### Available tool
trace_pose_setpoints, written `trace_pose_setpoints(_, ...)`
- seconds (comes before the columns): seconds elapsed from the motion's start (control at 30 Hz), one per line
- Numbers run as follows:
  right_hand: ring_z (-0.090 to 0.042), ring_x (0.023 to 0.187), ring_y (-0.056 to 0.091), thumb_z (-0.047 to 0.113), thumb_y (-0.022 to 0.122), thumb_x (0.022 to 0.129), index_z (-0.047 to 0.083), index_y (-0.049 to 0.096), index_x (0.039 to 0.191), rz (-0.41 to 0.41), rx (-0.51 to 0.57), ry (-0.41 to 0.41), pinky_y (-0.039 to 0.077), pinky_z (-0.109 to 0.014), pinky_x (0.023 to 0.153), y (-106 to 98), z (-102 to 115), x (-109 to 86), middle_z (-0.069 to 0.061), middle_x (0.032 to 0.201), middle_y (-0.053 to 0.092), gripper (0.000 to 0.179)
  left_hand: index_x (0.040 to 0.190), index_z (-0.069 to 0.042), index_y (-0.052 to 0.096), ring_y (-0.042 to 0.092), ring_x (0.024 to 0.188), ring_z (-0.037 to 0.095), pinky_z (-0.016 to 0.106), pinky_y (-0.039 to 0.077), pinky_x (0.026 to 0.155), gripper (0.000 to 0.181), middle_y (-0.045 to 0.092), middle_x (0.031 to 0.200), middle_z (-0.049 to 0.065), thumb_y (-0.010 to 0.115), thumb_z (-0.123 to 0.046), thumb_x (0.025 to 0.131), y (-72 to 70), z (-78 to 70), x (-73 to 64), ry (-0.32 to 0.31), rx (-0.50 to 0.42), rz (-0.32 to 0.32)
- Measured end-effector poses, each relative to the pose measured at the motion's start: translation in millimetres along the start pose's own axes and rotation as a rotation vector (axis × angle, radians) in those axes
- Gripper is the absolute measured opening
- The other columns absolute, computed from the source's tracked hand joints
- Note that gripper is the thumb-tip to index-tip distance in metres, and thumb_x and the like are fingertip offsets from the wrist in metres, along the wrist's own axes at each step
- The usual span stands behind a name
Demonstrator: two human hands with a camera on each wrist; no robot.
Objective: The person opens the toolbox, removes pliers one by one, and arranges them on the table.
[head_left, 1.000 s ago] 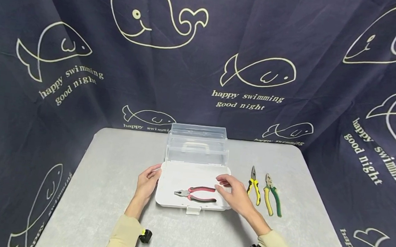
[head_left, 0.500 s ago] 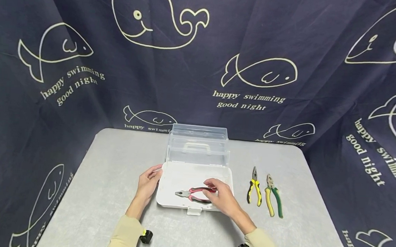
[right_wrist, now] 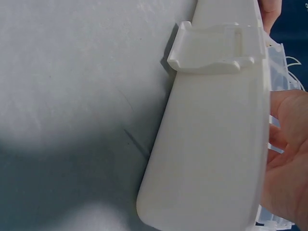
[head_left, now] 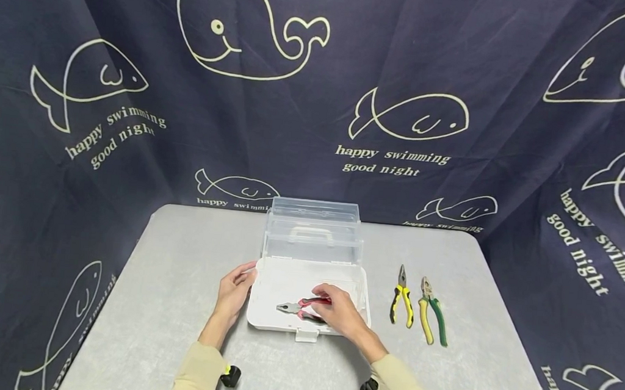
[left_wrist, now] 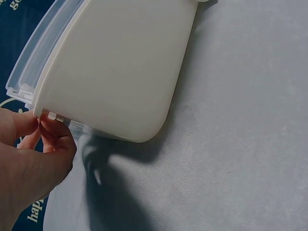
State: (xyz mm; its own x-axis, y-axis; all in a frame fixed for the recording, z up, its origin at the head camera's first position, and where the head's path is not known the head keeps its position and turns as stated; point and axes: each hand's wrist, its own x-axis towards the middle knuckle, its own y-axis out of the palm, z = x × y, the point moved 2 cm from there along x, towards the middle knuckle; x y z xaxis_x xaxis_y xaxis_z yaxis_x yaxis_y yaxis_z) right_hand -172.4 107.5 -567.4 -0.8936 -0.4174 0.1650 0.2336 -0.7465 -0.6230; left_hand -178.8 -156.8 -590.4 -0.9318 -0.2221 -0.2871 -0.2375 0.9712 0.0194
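Observation:
A white plastic storage box [head_left: 275,284] with a raised clear lid [head_left: 312,227] stands mid-table. My left hand [head_left: 231,289] pinches the rim at its left side, thumb and fingers meeting there in the left wrist view. Inside lie combination pliers [head_left: 288,307] with red and black handles, jaws pointing left. Over these handles is my right hand [head_left: 339,312], fingers bent at the upper handle and covering the handle ends. Whether they grip it cannot be told; the right wrist view hides the fingertips behind the box's front wall [right_wrist: 211,144].
To the right of the box lie long-nose pliers [head_left: 403,300] with yellow and black handles. Beside them are more pliers [head_left: 432,314] with yellow and green handles. A latch [head_left: 307,335] juts from the box front. A dark printed curtain [head_left: 274,124] hangs behind the grey table [head_left: 187,240].
My right hand has moved left from the box's right edge, over the red-handled pliers. These pliers lie where they were. My left hand has stayed at the rim.

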Motion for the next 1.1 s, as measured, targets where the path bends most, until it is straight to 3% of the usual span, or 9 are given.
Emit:
trace_pose_setpoints(0.3,-0.035,0.102,0.067,-0.002,0.076,0.085,-0.006,0.069,0.110,0.069,-0.066,0.006,0.050,-0.051,0.094,11.6,-5.7,7.9,-0.018,0.106,0.072,0.027,0.134,-0.002,0.066,0.064,0.085,0.010,0.022,0.053,0.071,0.033,0.073,0.105,0.007,0.064,-0.013,0.103,0.3,4.4,0.5,0.026,-0.020,-0.012)
trace_pose_setpoints(0.63,-0.033,0.094,0.069,0.006,0.085,0.084,-0.006,0.070,0.106,0.199,-0.031,-0.015,0.054,-0.043,0.087,12.6,-2.6,14.5,-0.016,0.099,0.073,0.029,0.134,-0.004,0.066,0.063,0.087,0.011,0.022,0.053,0.072,0.032,0.072,0.103,0.005,0.064,-0.012,0.103,-0.6,4.5,2.1,0.017,-0.017,-0.004)
trace_pose_setpoints(0.83,-0.030,0.098,0.063,0.010,0.084,0.085,0.000,0.072,0.109,0.267,-0.105,0.006,0.046,-0.047,0.095,11.1,-0.7,15.6,-0.010,0.100,0.073,0.029,0.133,-0.005,0.067,0.063,0.086,0.011,0.022,0.053,0.071,0.032,0.072,0.102,0.005,0.064,-0.012,0.102,0.5,4.2,2.4,0.019,-0.023,-0.010)
trace_pose_setpoints(1.1,-0.023,0.090,0.055,0.004,0.084,0.082,0.000,0.072,0.104,0.330,-0.145,-0.037,0.045,-0.036,0.082,12.0,2.5,18.5,-0.010,0.093,0.066,0.026,0.134,-0.003,0.066,0.064,0.088,0.011,0.022,0.053,0.072,0.033,0.072,0.105,0.008,0.065,-0.012,0.102,0.2,4.9,1.9,0.015,-0.019,-0.011)
